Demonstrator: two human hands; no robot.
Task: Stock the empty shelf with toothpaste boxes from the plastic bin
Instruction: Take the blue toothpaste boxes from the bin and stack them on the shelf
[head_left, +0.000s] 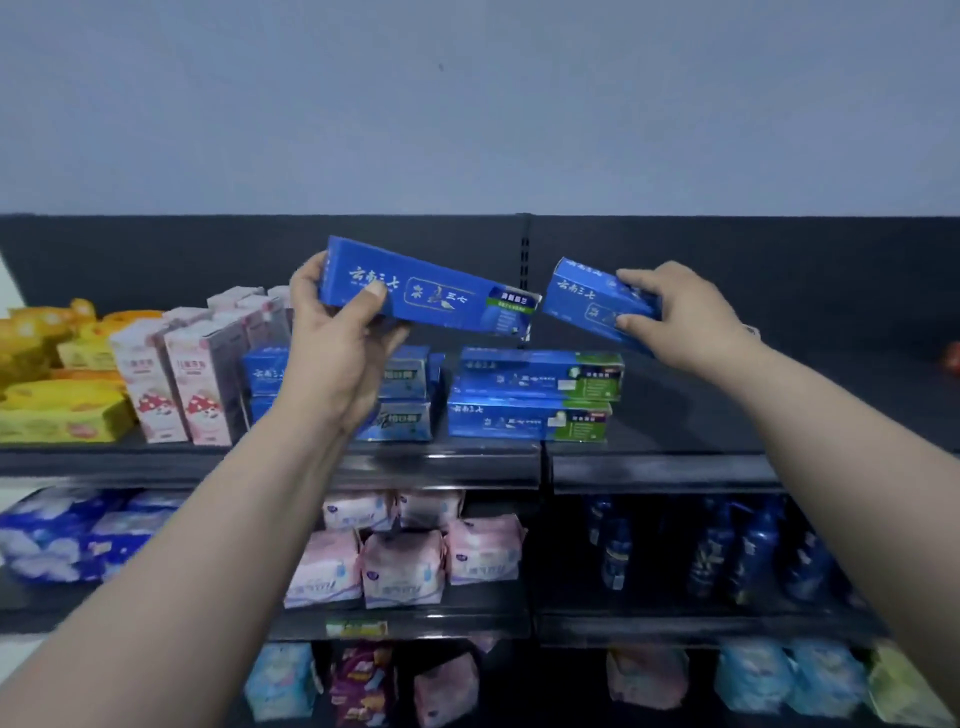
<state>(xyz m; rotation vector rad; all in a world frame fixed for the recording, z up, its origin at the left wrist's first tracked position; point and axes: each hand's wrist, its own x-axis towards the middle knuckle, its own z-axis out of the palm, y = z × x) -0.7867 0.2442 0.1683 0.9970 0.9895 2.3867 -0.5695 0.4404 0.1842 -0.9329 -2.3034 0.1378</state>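
Note:
My left hand (335, 332) grips a long blue toothpaste box (441, 291) by its left end and holds it in the air above the top shelf (467, 457). My right hand (691, 317) grips a second blue toothpaste box (587, 299), tilted, just right of the first. Below them two stacks of blue toothpaste boxes lie on the shelf: one stack (535, 395) in the middle, another (405, 400) partly hidden behind my left wrist. The plastic bin is out of view.
Pink-and-white cartons (176, 379) and yellow packs (57, 395) fill the shelf's left part. The right section of the top shelf (727, 415) is dark and bare. Lower shelves hold pink packs (405, 566), blue-white packs (67, 540) and blue bottles (727, 551).

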